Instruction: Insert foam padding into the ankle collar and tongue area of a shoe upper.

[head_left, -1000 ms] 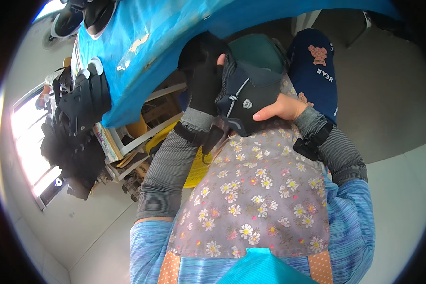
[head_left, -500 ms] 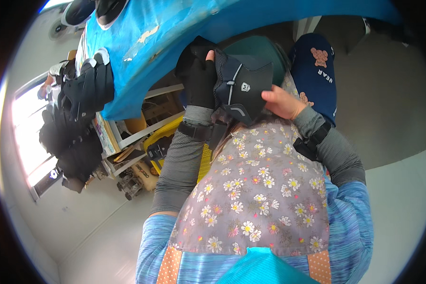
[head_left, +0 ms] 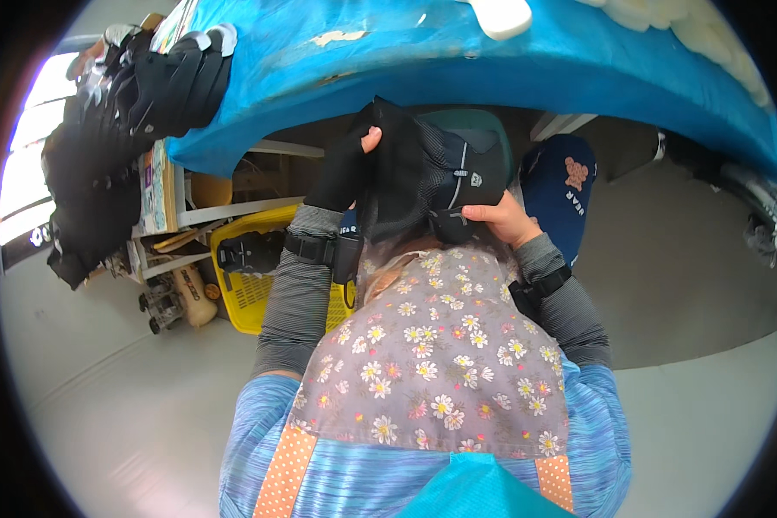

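My left hand [head_left: 347,168] wears a black fingerless glove and grips the left side of a black glove-like item [head_left: 423,177] held up in front of my chest. My bare right hand [head_left: 499,220] pinches the same item from below on its right side. The item has grey trim and a small badge. Both forearms are in grey sleeves with black wrist straps [head_left: 540,289]. A floral apron [head_left: 432,363] covers my front below the hands.
A table with a blue cover [head_left: 492,60] arches above. A pile of black gloves [head_left: 147,95] lies at its left end. Under the table stand a yellow basket [head_left: 255,293] and a navy cushioned seat [head_left: 557,190]. Grey floor lies on both sides.
The view has tilted, so the table now sits higher and wider in the picture. Both hands stay on the black item, which has shifted slightly toward the centre.
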Demonstrator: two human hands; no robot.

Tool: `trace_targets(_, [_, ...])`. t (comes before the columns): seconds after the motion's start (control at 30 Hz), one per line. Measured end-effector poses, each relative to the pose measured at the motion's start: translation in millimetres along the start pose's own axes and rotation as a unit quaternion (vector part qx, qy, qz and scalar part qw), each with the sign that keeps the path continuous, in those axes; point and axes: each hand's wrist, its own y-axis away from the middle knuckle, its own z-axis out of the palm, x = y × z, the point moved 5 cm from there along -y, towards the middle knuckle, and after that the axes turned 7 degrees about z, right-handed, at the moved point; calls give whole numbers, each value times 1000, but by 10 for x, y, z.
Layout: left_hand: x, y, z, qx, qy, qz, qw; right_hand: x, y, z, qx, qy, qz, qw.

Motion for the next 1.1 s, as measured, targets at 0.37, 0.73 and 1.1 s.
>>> trace_targets(0.37, [-120, 148, -415, 121, -203, 260, 936, -66, -183, -16, -57, -80, 43, 994])
trace_targets(0.73, [-247, 596, -293, 20, -258, 181, 949, -38, 18, 278, 6, 46, 83, 995])
trace_targets(1.1, [478, 877, -65, 95, -518, 359, 770, 3, -178, 9, -12, 48, 76, 996])
